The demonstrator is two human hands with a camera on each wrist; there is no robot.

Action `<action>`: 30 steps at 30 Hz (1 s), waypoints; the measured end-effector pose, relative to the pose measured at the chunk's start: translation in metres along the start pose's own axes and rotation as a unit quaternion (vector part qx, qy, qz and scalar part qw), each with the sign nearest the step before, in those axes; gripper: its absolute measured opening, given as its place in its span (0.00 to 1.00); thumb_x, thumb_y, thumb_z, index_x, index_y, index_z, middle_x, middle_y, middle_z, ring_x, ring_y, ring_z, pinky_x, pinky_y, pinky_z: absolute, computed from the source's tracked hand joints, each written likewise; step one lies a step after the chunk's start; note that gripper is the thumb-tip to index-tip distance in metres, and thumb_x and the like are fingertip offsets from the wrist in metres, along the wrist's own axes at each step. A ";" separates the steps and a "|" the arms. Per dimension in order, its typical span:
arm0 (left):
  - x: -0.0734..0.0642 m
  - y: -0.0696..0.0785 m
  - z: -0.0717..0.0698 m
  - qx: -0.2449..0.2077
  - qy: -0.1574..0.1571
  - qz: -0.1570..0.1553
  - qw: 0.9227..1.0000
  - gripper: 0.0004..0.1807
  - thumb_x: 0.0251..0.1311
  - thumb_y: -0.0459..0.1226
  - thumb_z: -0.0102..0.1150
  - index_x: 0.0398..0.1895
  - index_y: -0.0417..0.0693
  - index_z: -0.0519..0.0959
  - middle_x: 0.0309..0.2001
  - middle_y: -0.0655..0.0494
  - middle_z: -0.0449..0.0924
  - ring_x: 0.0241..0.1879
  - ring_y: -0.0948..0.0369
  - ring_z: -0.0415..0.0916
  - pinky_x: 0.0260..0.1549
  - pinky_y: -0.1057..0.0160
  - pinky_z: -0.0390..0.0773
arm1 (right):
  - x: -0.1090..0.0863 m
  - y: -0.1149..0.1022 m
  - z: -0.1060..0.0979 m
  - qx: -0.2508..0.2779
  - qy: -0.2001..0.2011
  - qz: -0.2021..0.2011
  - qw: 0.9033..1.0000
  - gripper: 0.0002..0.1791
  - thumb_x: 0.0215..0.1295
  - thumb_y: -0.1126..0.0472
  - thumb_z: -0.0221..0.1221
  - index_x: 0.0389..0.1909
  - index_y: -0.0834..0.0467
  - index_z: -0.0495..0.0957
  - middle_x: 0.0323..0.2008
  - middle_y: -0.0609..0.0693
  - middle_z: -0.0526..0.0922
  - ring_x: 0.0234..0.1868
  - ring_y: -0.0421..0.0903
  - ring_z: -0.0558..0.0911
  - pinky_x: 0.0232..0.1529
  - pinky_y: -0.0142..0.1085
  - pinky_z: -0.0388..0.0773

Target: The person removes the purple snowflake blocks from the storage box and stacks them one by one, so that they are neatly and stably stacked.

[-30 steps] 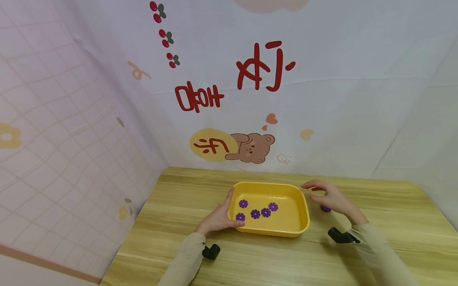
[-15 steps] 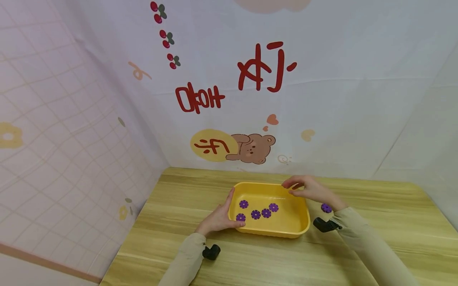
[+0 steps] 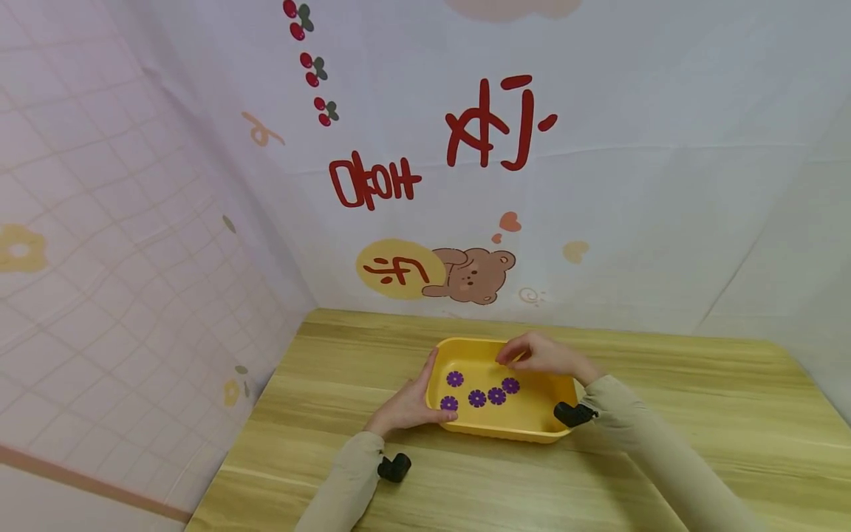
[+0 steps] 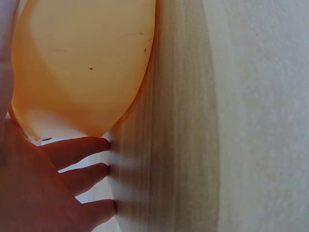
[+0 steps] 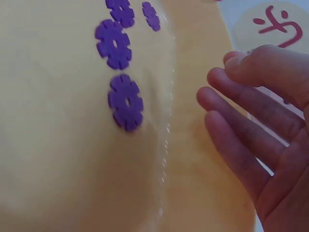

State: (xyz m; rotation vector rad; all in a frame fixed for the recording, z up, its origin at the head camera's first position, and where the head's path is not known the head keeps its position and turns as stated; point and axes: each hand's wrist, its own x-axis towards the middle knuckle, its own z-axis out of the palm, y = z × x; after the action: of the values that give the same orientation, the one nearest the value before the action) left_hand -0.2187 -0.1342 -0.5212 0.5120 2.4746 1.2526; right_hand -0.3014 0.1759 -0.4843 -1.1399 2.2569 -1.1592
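A yellow plastic tub (image 3: 532, 430) sits on the wooden table, with several purple notched discs (image 3: 476, 399) lying flat on its floor. My left hand (image 3: 407, 405) grips the tub's left end, thumb over the near corner. In the left wrist view its other fingers (image 4: 79, 181) spread beside the orange-looking tub wall, tips down at the tabletop. Over the right back part of the tub hangs my right hand (image 3: 541, 355). Loosely bent fingers (image 5: 231, 104), with nothing seen between them, show in the right wrist view, apart from the purple discs (image 5: 126, 102).
The light wooden table (image 3: 705, 399) reaches back to a printed white cloth wall (image 3: 665, 222). A black wrist camera (image 3: 573, 414) overlaps the tub's right end; another camera (image 3: 395, 468) sits on the left sleeve.
My right hand has moved left, from beside the tub's right end to over its inside. The purple disc outside the tub is now hidden by the right arm. My left hand stays put.
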 end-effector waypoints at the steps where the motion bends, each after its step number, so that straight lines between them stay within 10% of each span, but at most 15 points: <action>1: 0.000 0.000 0.000 0.001 0.000 0.000 1.000 0.66 0.51 0.50 0.72 0.77 0.58 0.29 0.74 0.42 0.51 0.60 0.47 0.69 0.60 0.48 0.66 | 0.002 0.001 0.002 0.002 -0.008 0.002 1.000 0.12 0.64 0.72 0.59 0.47 0.69 0.81 0.44 0.63 0.83 0.45 0.59 0.82 0.46 0.39 0.80; 16: 0.001 0.000 0.000 0.004 0.001 -0.008 1.000 0.66 0.50 0.50 0.72 0.77 0.63 0.27 0.74 0.45 0.49 0.64 0.42 0.63 0.63 0.38 0.54 | 0.017 0.018 0.028 0.050 -0.107 0.031 0.993 0.14 0.58 0.70 0.63 0.47 0.66 0.82 0.40 0.54 0.84 0.29 0.39 0.78 0.30 0.29 0.76; 30: 0.000 0.000 -0.001 0.001 0.004 0.001 1.000 0.67 0.49 0.50 0.73 0.77 0.58 0.28 0.75 0.44 0.48 0.66 0.41 0.59 0.65 0.36 0.45 | 0.013 0.024 0.032 0.006 -0.118 -0.021 0.993 0.16 0.56 0.68 0.67 0.47 0.63 0.83 0.43 0.54 0.78 0.31 0.52 0.72 0.32 0.29 0.68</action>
State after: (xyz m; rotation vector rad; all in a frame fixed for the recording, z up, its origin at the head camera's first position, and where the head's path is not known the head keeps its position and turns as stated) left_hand -0.2190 -0.1351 -0.5211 0.5106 2.4830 1.2537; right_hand -0.3012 0.1572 -0.5219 -1.2532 2.0543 -0.9945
